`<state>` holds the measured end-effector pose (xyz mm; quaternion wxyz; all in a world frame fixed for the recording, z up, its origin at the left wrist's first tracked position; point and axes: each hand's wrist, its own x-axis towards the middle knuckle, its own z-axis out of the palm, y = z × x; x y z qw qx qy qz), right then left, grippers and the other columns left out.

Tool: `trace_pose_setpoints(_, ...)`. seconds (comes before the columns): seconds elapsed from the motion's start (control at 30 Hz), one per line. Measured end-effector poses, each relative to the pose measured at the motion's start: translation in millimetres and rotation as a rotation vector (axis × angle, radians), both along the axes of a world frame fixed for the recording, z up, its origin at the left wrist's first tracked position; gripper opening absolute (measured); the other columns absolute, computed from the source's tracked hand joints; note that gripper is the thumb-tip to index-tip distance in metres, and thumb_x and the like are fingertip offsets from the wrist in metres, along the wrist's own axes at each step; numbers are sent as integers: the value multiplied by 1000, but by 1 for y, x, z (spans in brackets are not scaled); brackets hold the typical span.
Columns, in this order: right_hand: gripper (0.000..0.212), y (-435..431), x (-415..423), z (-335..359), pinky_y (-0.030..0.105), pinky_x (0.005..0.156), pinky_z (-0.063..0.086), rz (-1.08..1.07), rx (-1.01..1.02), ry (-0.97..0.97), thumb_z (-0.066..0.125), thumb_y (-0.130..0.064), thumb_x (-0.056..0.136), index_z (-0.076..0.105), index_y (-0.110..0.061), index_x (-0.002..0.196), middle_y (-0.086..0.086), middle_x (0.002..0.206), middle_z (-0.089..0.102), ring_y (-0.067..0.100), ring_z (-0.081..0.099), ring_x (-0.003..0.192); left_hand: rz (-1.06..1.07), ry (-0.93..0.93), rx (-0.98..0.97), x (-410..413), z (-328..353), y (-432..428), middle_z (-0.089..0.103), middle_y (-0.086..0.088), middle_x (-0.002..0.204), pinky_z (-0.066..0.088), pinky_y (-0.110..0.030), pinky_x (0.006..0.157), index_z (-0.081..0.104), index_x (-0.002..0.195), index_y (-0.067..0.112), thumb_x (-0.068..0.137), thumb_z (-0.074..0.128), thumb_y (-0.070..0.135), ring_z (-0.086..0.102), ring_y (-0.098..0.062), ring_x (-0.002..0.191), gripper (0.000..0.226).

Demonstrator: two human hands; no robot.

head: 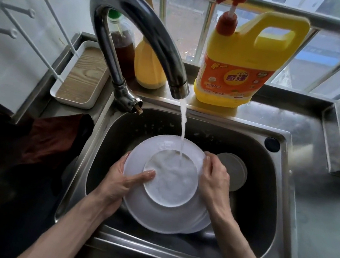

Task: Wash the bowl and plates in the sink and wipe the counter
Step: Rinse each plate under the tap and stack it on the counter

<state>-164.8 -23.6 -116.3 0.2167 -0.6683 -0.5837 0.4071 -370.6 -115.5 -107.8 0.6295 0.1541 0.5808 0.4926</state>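
Observation:
A white plate is held upside down over the steel sink, its round foot ring facing up. Water from the dark faucet falls onto the plate's underside. My left hand grips the plate's left rim, thumb lying across the base. My right hand grips the right rim with curled fingers. A second white rim shows just under the plate at the lower right. Another round dish lies on the sink floor behind my right hand, partly hidden.
A yellow pump bottle of dish soap stands on the ledge behind the sink, beside a brown bottle and a yellow-orange container. A white tray with a wooden base sits back left. A dark red cloth lies left of the sink.

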Motion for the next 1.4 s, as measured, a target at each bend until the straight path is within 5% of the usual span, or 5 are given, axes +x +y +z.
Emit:
trace_pose_setpoints(0.2,59,-1,-26,-6,42,129,-2,539,123,-347,13,-51,110,10,-31,166,-9,174,7,13,-3,160,9,18,16,2,1,1,74,-12,119,63,-35,75,62,133,19,78,80,-1,74,-30,104,62)
trace_pose_setpoints(0.5,59,-19,-27,-12,40,129,4,843,394,-248,24,-40,106,33,-23,162,-5,169,26,13,8,160,-31,15,4,9,1,1,76,-10,116,62,-31,77,64,129,17,74,84,2,75,-27,104,60)
trace_pose_setpoints(0.93,78,0,5,14,41,114,40,193,-140,-95,63,-78,83,52,-33,146,-3,144,54,20,48,136,-193,30,-87,-4,29,7,76,-10,116,63,-43,74,65,129,22,72,87,8,75,-30,100,62)
trace_pose_setpoints(1.13,82,-11,8,25,34,77,56,6,-210,-19,72,-91,58,69,-24,105,-5,101,69,14,66,94,-35,230,-193,-7,22,4,67,-6,125,62,-51,87,66,122,32,52,98,33,70,-34,107,77)
trace_pose_setpoints(1.4,64,-32,13,20,39,67,44,-201,-131,68,56,-70,94,52,-15,62,0,65,61,22,58,68,-86,400,-94,6,28,-1,77,-1,106,64,-45,82,67,114,26,58,98,39,76,-22,93,65)
